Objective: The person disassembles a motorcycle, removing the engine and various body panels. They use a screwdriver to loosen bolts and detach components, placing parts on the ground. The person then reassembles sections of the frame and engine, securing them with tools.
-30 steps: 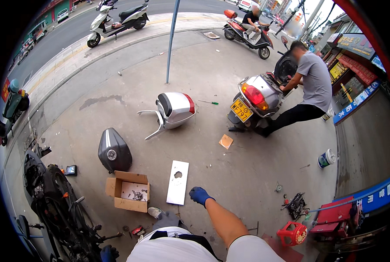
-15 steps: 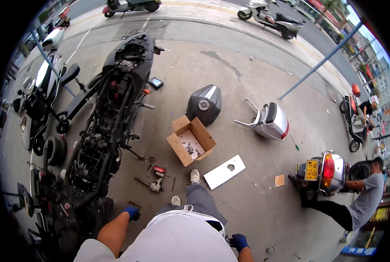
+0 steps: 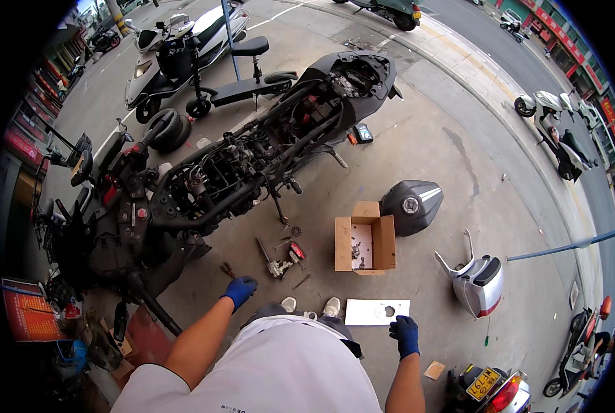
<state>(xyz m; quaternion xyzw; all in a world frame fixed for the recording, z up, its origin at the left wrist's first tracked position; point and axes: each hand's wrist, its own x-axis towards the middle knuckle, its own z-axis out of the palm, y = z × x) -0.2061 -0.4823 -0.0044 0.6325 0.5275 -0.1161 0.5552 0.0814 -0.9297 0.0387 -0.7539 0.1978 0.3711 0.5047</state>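
My left hand (image 3: pixel 240 290), in a blue glove, hangs with loosely bent fingers apart and nothing visible in it, near a small tool (image 3: pixel 228 270) on the ground and beside the stripped black motorcycle (image 3: pixel 232 172). My right hand (image 3: pixel 404 335), also gloved, is just in front of a white panel (image 3: pixel 362 311) with a hole; its fingers are curled, and whatever they may hold is hidden. Loose metal parts (image 3: pixel 278 267) and a red-and-silver part (image 3: pixel 296 251) lie ahead. An open cardboard box (image 3: pixel 383 248) of small parts sits beside a dark tank-shaped part (image 3: pixel 418 206).
A white scooter (image 3: pixel 204 31), electric kick scooter (image 3: pixel 238 93) and tyres (image 3: pixel 170 131) stand behind the motorcycle. At right are a silver rear body piece (image 3: pixel 478 286), a blue pole (image 3: pixel 562 244) and a parked scooter (image 3: pixel 500 392). Red boards and clutter (image 3: pixel 32 310) fill the lower left.
My view has swung left, bringing the stripped motorcycle to the centre and moving the co-worker's scooter to the lower right edge. Both my hands have come up and forward.
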